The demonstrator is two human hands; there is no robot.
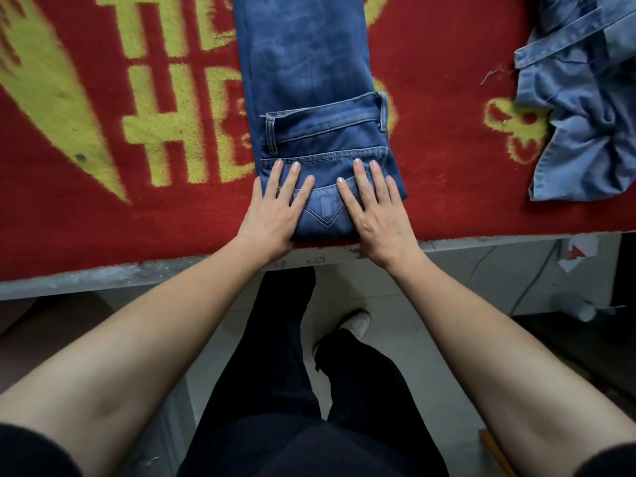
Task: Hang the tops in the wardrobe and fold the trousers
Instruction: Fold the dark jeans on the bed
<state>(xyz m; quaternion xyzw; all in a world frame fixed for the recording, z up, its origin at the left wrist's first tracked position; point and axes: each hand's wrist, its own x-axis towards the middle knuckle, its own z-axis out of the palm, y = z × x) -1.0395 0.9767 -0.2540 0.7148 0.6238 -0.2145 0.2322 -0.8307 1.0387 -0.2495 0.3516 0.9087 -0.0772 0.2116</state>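
At the surface's near edge lie the jeans, waist end doubled over; my left hand and right hand press flat on it, fingers straight. Right of the jeans, a crumpled denim garment.

Folded jeans lie mid-table on the rug; crumpled garment far right.

On the desk are counted one pair of jeans, one pale denim garment and two hands: left hand, right hand.
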